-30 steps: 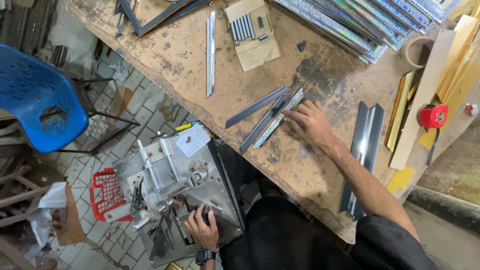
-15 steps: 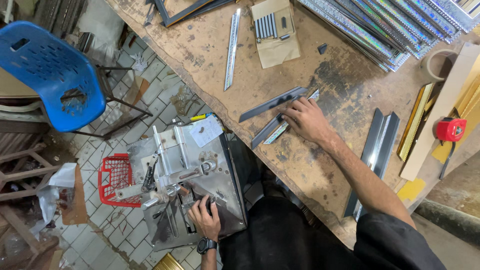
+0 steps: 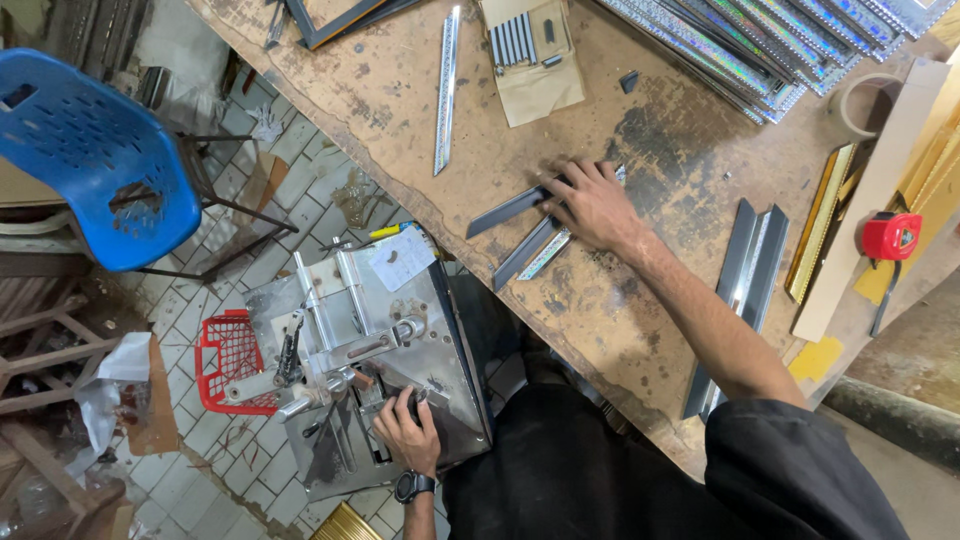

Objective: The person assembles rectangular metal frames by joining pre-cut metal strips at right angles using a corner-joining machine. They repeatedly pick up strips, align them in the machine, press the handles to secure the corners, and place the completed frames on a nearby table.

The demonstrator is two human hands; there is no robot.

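Observation:
My right hand (image 3: 592, 203) lies palm down on the wooden workbench (image 3: 400, 100), its fingers on short grey and silver frame moulding strips (image 3: 522, 250) with mitred ends; one grey strip (image 3: 500, 213) points left from under the fingers. My left hand (image 3: 408, 430), with a dark wristwatch, rests on the near edge of a metal frame-joining machine (image 3: 350, 330) beside the bench, fingers curled on a dark part of it.
A long silver strip (image 3: 445, 90) and a paper packet of metal pieces (image 3: 528, 55) lie further up the bench. Glittery mouldings (image 3: 760, 50) are stacked at top right. Grey strips (image 3: 745, 290), gold moulding (image 3: 820, 230) and a red tape measure (image 3: 890, 236) sit right. A blue chair (image 3: 90, 160) and red basket (image 3: 232, 362) stand left.
My right hand has stayed on the moulding strips and my left hand on the machine; the view has shifted slightly, so the bench sits a little lower in the frame.

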